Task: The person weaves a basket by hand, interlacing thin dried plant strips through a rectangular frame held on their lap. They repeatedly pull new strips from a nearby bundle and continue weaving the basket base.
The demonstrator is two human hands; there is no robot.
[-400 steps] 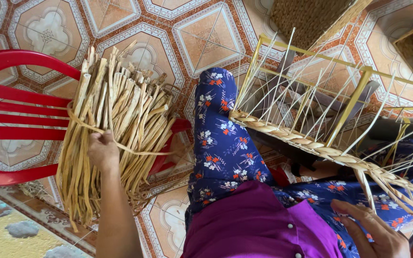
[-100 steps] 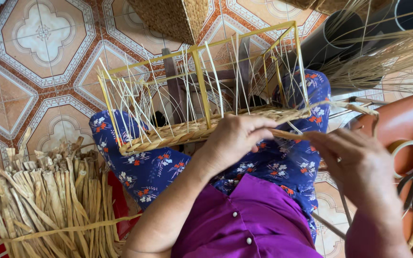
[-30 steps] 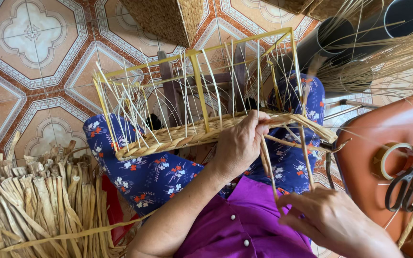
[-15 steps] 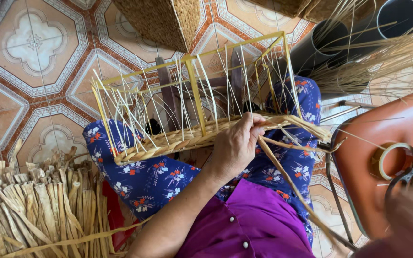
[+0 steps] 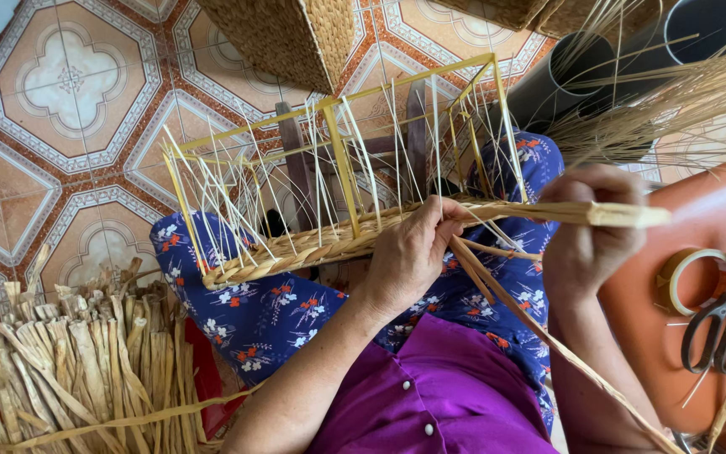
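Note:
A yellow wire basket frame [image 5: 338, 160] with thin upright straw stakes rests on my lap. A braided straw band [image 5: 296, 250] runs along its near edge. My left hand [image 5: 409, 256] pinches the braid where loose strands leave it. My right hand [image 5: 586, 223] grips a flat straw strand [image 5: 607, 215] and holds it level, pointing right. Another long strand [image 5: 548, 336] trails down to the lower right.
A tied bundle of dried straw [image 5: 69, 370] lies at lower left on a red chair. Scissors [image 5: 724, 315] and a tape roll [image 5: 691, 277] sit on an orange stool at right. A woven basket [image 5: 287, 34] stands on the tiled floor; dark pipes [image 5: 581, 76] hold loose straw.
My right hand has risen from the lower right to the braid's right end and now holds a strand level. My left hand stays pinched on the braid.

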